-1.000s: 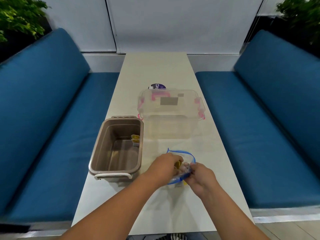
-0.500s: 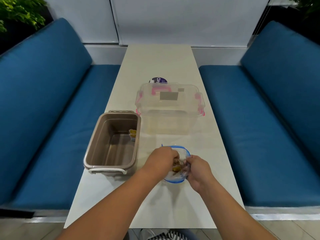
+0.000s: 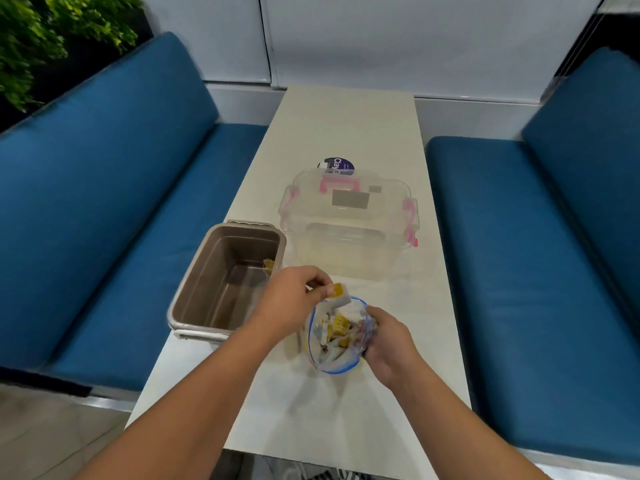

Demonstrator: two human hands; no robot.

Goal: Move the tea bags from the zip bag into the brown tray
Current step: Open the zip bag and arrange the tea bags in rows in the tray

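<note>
A clear zip bag (image 3: 332, 358) with a blue rim stands open on the table, holding several yellow-and-white tea bags (image 3: 337, 329). My right hand (image 3: 389, 344) grips the bag's right side. My left hand (image 3: 294, 299) pinches one tea bag (image 3: 337, 294) just above the bag's mouth. The brown tray (image 3: 194, 292) sits to the left, with one tea bag (image 3: 268, 265) lying against its right inner wall.
A clear lidded box (image 3: 349, 220) with pink latches stands behind the zip bag, and a round dark-labelled item (image 3: 336, 165) lies behind it. Blue benches (image 3: 104, 202) flank the narrow white table (image 3: 346, 116) on both sides.
My left hand was inside the zip bag and has come up out of it, pinching a tea bag. The right hand keeps its hold on the bag.
</note>
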